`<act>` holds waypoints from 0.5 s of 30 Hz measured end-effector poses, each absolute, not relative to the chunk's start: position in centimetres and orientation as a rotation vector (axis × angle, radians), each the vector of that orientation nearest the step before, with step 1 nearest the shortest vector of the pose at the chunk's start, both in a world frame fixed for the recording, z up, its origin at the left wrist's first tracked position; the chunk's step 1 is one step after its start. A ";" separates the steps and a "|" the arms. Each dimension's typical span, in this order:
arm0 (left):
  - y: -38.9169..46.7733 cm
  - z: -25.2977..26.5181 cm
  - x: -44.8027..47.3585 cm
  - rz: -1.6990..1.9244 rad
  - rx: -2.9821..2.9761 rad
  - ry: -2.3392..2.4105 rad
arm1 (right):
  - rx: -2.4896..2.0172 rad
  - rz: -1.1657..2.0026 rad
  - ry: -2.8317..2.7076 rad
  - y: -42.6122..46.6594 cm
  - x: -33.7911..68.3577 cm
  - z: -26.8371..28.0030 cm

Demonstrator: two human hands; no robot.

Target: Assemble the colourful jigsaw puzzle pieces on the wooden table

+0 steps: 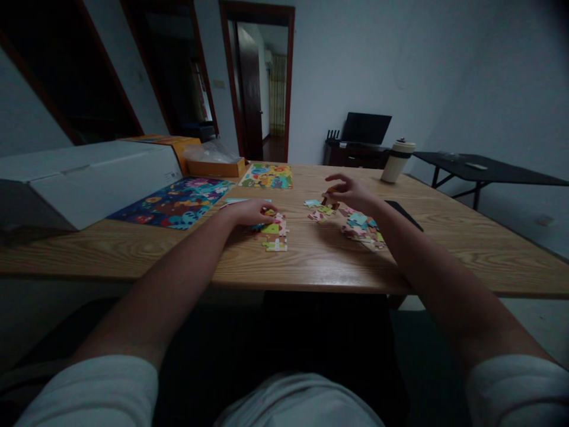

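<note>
My left hand (pixel 253 212) lies low over a partly joined jigsaw puzzle (pixel 271 229), its fingers stretched out and touching the pieces. Green, yellow and pink show on that part, and the hand covers its far left side. To the right, my right hand (pixel 350 193) hovers with bent, spread fingers above a few loose puzzle pieces (pixel 320 214). I see no piece clearly held in it, though its lower fingertips are in shadow. Beneath my right forearm is a heap of puzzle pieces (pixel 361 226), partly overlapping.
A dark blue picture sheet (pixel 178 201) lies at left beside a large white box (pixel 93 178). Farther back are a yellow picture sheet (pixel 267 176) and an orange tray (pixel 217 168) with clear plastic. At right are a black flat object (pixel 403 214) and a cream tumbler (pixel 397 163).
</note>
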State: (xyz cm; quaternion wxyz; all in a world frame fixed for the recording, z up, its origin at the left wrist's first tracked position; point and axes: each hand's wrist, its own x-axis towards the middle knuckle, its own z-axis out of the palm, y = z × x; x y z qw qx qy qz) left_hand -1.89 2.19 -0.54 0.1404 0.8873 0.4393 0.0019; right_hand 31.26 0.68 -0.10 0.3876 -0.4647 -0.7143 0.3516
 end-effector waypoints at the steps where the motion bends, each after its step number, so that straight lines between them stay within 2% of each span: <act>1: 2.2 -0.5 -1.9 0.018 2.562 1.269 | -1.157 0.935 -1.834 0.2 30.4 0.6; 6: 2.1 -0.6 -1.7 0.126 2.586 1.259 | -1.025 1.059 -1.900 -1.0 27.0 1.8; 11: 1.6 -0.4 -0.9 0.250 2.579 1.166 | -1.083 1.025 -1.902 -1.3 25.0 -0.2; 15: 1.4 -0.2 -0.6 0.198 2.626 1.178 | -1.149 1.064 -1.924 -1.7 24.3 -1.9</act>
